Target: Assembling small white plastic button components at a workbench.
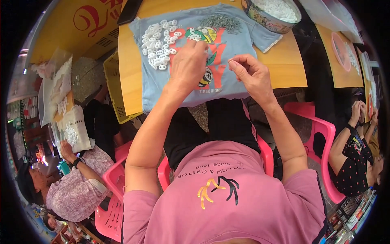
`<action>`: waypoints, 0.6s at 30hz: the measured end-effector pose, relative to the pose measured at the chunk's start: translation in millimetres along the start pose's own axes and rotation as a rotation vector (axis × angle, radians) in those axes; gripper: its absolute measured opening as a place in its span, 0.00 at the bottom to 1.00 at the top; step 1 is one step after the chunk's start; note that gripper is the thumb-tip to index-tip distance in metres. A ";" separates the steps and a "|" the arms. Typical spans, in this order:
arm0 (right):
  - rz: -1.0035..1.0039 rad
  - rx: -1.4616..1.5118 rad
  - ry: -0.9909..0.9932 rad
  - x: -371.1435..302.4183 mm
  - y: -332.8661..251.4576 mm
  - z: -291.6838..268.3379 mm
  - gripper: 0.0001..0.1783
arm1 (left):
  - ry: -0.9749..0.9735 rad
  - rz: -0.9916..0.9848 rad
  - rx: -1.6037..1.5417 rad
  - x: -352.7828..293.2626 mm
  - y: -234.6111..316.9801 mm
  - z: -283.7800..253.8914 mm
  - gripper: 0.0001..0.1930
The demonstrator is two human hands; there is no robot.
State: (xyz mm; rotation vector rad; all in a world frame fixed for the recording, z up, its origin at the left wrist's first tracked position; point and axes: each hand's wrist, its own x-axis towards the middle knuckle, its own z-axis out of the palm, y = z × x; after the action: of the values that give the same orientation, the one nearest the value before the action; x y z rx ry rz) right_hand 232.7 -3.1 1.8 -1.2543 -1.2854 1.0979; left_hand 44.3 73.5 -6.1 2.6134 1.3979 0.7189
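A light blue printed T-shirt (156,91) lies spread on the table in front of me. On its left part is a loose pile of small white plastic pieces with two holes (158,44). My left hand (189,65) is over the shirt's middle, its fingers bent down and closed beside a few more white pieces (195,35). What those fingers hold is hidden. To the right, my right hand (252,75) is raised over the shirt with thumb and forefinger pinched. Anything between them is too small to name. Beyond the hands lies a heap of small dark metal pieces (221,23).
A round tin (270,22) full of white pieces stands at the table's far right. The yellow table (290,69) shows around the shirt. A yellow crate (113,81) is at its left. People sit at both sides by pink chairs (325,130), white pieces before them.
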 end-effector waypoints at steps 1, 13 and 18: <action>-0.003 0.000 -0.002 -0.3 -1.6 0.6 0.10 | -0.013 -0.103 -0.254 -0.7 -0.1 -2.3 0.10; -0.602 -0.135 -0.041 21.2 -28.7 14.4 0.07 | -0.230 -0.653 -1.820 -25.4 24.2 -48.7 0.08; -0.729 -0.249 -0.027 23.4 -29.4 20.7 0.07 | -0.281 -0.848 -2.149 -27.4 38.3 -62.2 0.07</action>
State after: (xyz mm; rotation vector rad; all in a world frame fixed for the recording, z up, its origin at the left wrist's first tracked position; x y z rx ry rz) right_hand 209.8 19.3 30.3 -0.8172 -1.7444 0.4409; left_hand 32.9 20.8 50.3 0.3613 0.5489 0.7756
